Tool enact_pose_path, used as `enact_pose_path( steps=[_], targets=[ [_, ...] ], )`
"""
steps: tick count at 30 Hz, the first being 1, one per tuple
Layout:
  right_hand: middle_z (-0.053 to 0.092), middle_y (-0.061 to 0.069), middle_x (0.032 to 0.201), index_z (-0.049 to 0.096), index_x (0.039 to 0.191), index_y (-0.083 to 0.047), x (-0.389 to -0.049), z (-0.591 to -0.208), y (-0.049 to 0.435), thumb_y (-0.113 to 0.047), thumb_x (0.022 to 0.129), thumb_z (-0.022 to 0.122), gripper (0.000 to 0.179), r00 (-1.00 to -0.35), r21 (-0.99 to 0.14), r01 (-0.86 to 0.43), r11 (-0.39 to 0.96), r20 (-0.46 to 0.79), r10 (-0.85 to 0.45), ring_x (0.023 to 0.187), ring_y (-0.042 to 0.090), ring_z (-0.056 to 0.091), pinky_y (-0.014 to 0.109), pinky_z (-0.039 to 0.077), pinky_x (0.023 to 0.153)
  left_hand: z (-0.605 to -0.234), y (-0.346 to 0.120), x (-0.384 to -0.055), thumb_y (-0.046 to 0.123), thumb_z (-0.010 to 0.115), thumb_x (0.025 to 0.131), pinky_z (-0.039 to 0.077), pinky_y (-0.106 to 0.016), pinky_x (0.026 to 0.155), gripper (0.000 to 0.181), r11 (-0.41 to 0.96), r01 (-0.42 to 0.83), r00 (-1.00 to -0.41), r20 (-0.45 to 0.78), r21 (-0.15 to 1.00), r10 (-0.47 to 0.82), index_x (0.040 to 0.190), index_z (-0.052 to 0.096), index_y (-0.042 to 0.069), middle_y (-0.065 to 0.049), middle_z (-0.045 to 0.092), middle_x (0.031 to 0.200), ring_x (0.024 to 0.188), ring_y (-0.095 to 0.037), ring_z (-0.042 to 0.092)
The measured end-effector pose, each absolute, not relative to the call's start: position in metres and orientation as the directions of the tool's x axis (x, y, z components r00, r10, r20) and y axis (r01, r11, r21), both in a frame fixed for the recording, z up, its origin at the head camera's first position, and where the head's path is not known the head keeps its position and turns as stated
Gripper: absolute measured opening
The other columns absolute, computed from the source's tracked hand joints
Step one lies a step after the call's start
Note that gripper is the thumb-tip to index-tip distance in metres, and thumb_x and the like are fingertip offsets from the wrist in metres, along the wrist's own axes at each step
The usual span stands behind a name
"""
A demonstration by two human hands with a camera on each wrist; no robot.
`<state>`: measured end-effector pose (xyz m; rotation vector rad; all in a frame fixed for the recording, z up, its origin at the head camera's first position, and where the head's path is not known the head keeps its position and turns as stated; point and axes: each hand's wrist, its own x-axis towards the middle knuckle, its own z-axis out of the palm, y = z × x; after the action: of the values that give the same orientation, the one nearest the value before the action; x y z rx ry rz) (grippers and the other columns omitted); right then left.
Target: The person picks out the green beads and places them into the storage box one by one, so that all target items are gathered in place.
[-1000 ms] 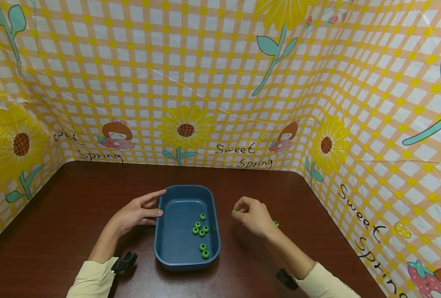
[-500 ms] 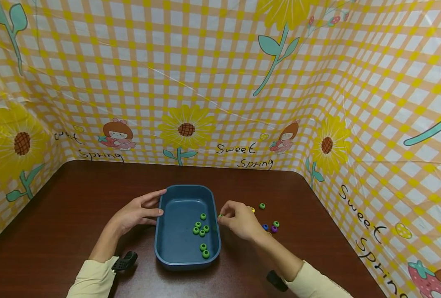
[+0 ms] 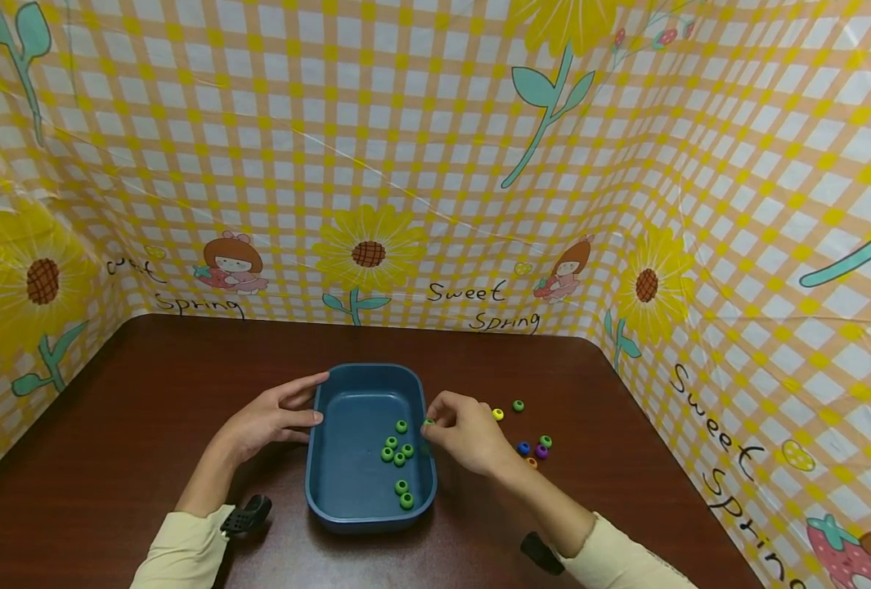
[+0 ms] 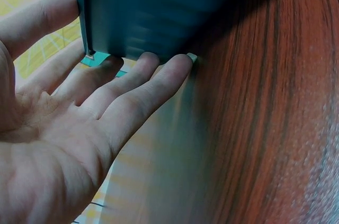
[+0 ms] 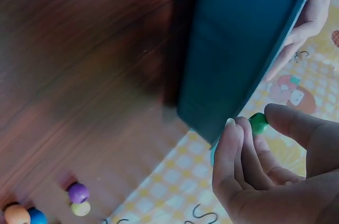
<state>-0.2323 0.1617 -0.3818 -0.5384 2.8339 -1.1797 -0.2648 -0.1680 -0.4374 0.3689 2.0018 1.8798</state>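
Observation:
A blue rectangular box (image 3: 347, 478) stands on the table, with several green beads (image 3: 400, 460) lying inside, mostly toward its right side. My left hand (image 3: 266, 421) rests against the box's left side. In the left wrist view its fingers (image 4: 130, 105) are extended, their tips touching the wall. At the right rim, my right hand (image 3: 472, 433) pinches one green bead (image 5: 258, 123) between thumb and fingertips. The right wrist view shows that bead near the level of the rim, outside or just over the edge; I cannot tell which.
Right of my right hand lie loose beads: a yellow bead (image 3: 497, 415), a green bead (image 3: 518, 406), a blue bead (image 3: 523, 449), a purple bead (image 3: 541, 451), another green bead (image 3: 545, 441) and a partly hidden orange bead (image 3: 531, 464). A checkered cloth (image 3: 420, 164) walls the table.
My right hand has moved left with the pinched green bead, from beside the loose beads to the box's right rim. More loose beads show now. The left hand stays put.

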Motion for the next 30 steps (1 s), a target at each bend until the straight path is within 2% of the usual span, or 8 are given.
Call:
enact_pose_path(
  steps=[14,30],
  targets=[
    [0.071,0.002,0.079,0.07,0.094,-0.011,-0.226,-0.376,0.134,-0.015,0.092,0.074,0.006,-0.913,-0.72,-0.353,0.597,0.126,-0.389,0.07,0.012,0.061,0.026,0.051,0.057,-0.439,-0.169,-0.266,0.011,0.066,0.099,0.059,-0.047,0.094,0.074,0.07,-0.052,-0.892,-0.078,0.996,0.445,0.162,0.026,0.011,-0.025,0.024,0.165,0.133,-0.044,0.053],
    [0.07,0.003,0.079,0.072,0.099,-0.008,-0.224,-0.383,0.129,-0.016,0.093,0.072,0.01,-0.903,-0.703,-0.348,0.621,0.074,-0.423,0.068,0.011,0.058,0.025,0.048,0.055,-0.438,-0.168,-0.265,0.012,0.067,0.098,0.058,-0.048,0.094,0.075,0.07,-0.058,-0.897,-0.082,0.996,0.435,0.161,0.027,0.01,-0.025,0.025,0.164,0.132,-0.045,0.054]
  ],
)
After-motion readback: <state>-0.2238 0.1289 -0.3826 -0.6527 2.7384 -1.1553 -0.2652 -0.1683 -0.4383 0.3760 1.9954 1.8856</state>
